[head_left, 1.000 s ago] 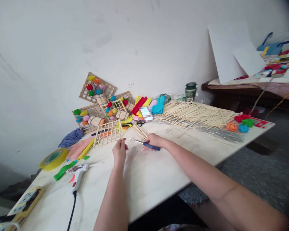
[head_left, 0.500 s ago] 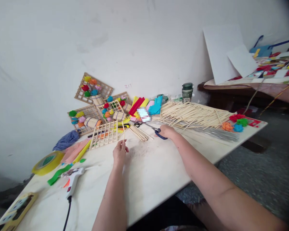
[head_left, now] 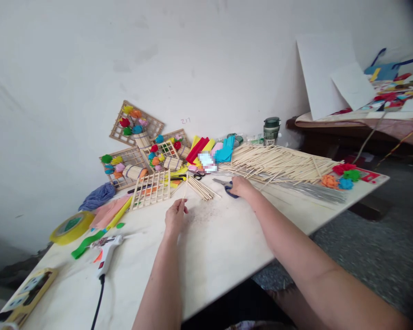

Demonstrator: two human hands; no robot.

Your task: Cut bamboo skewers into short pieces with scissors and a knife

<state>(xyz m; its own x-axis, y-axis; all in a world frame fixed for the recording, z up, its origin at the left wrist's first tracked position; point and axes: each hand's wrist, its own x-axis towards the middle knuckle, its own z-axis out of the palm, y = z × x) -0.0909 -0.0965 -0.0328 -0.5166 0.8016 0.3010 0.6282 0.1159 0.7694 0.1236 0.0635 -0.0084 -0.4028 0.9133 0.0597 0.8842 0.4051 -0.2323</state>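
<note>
My left hand (head_left: 175,216) is closed, pinching a thin wooden stick (head_left: 185,185) that points up and away from me. Its far end is close to a small bundle of cut sticks (head_left: 202,189) lying on the table. To the right, my right hand (head_left: 242,187) is closed around the dark blue handles of a pair of scissors (head_left: 230,189). The blades point left, toward the small bundle. Left of my left hand lies a lattice panel of sticks (head_left: 151,191). A large pile of wooden sticks (head_left: 282,161) spreads out beyond my right hand.
A white glue gun (head_left: 107,256) lies at left with its cord, near a power strip (head_left: 30,293) and yellow tape roll (head_left: 72,228). Finished lattice pieces with colourful flowers (head_left: 134,120) lean on the wall. A dark green cup (head_left: 271,130) stands behind the sticks.
The stick in my left hand has swung slightly right, toward the small bundle. My right hand stays on the scissors. The whole view has shifted a little.
</note>
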